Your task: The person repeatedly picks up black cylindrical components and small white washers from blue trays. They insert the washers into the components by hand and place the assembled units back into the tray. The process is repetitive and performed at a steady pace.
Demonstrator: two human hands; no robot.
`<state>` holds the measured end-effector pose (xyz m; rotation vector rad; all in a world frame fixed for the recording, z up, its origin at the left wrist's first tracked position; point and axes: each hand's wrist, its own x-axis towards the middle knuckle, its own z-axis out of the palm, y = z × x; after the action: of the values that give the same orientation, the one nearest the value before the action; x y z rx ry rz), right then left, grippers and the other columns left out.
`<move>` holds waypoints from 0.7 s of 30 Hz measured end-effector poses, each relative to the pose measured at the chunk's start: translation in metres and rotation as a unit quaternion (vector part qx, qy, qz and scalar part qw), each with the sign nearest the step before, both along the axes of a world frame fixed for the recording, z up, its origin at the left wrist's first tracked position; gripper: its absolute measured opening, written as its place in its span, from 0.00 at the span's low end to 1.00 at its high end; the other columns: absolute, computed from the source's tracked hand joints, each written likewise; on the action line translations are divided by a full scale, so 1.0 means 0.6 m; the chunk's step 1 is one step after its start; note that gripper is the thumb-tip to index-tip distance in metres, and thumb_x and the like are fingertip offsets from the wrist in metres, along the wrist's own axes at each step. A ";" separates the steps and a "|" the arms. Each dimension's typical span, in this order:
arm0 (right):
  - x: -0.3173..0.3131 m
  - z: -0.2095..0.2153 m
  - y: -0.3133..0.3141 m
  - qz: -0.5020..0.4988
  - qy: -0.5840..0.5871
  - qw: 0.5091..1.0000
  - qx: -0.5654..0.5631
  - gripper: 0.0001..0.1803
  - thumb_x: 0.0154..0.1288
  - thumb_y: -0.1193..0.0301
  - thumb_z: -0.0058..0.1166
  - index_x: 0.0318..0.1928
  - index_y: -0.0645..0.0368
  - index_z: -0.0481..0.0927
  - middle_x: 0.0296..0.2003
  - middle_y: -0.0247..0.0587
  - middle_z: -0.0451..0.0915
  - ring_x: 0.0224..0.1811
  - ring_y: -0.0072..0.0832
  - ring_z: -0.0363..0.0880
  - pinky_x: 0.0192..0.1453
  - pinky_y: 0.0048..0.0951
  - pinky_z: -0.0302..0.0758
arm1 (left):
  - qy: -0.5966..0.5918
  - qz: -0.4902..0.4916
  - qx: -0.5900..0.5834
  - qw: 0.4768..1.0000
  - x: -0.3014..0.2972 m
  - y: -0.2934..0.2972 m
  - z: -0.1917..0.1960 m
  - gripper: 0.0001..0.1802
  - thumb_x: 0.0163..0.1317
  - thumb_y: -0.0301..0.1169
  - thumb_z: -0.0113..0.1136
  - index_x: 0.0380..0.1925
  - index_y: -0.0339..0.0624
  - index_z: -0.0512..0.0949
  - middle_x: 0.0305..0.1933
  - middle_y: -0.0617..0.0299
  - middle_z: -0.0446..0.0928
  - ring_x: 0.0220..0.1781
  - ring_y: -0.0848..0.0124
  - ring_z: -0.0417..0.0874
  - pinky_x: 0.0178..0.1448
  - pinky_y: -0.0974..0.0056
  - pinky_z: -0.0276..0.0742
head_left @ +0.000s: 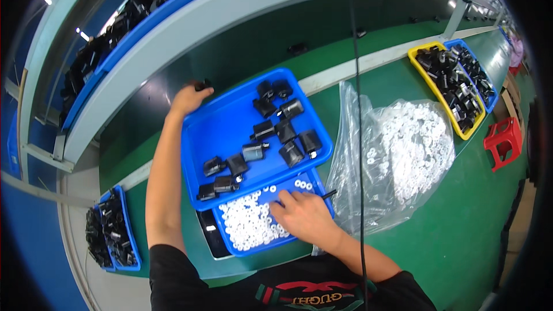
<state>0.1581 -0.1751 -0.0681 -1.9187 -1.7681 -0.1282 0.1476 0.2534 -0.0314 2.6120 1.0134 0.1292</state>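
Observation:
My left hand (191, 98) reaches past the far left corner of a blue tray (213, 129), its fingers closed on a small black part (203, 84) at the edge of the dark belt. Several black cylindrical parts with short shafts (253, 151) lie on their sides in this tray. Nearer to me, a smaller blue tray (294, 242), partly under the first, holds many small white rings (247, 224). Over those rings is my right hand (305, 216), fingers bent round a thin black stick-like tool (329, 194). Its fingertips are too small to show whether a ring is pinched.
A clear plastic bag (403, 155) of white rings lies on the green table to the right. Beyond it stand a yellow tray (417, 63) and a blue one, both full of black parts. A black cable (358, 109) hangs in front. A dark phone-like slab (212, 236) lies beside the ring tray.

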 end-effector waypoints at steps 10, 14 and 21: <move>-0.003 0.002 0.002 0.004 0.010 1.000 -0.012 0.05 0.48 0.70 0.57 0.27 0.54 0.76 0.29 0.35 0.74 0.27 0.26 0.79 0.29 0.28 0.76 | -0.128 -0.156 0.166 0.965 0.052 -0.117 0.023 0.31 0.60 0.31 0.61 0.65 0.38 0.68 0.68 0.41 0.68 0.71 0.46 0.67 0.73 0.54 0.65; 0.000 0.002 0.005 0.009 0.017 1.000 -0.015 0.06 0.48 0.70 0.59 0.28 0.53 0.76 0.27 0.33 0.71 0.26 0.27 0.79 0.27 0.29 0.76 | -0.133 -0.371 0.135 0.909 0.063 -0.280 0.047 0.31 0.63 0.32 0.60 0.67 0.42 0.67 0.72 0.44 0.63 0.74 0.48 0.63 0.76 0.52 0.62; -0.004 0.000 0.006 0.018 0.029 0.999 -0.021 0.10 0.46 0.69 0.63 0.29 0.53 0.76 0.29 0.34 0.70 0.24 0.27 0.79 0.25 0.29 0.76 | -0.046 -0.323 0.096 0.940 0.027 -0.293 0.030 0.28 0.68 0.37 0.56 0.67 0.42 0.68 0.71 0.44 0.64 0.73 0.47 0.64 0.75 0.51 0.63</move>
<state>0.1560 -0.1713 -0.0682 -1.8994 -1.7797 -0.0222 0.1639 0.0774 -0.0134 2.9328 0.0766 0.1928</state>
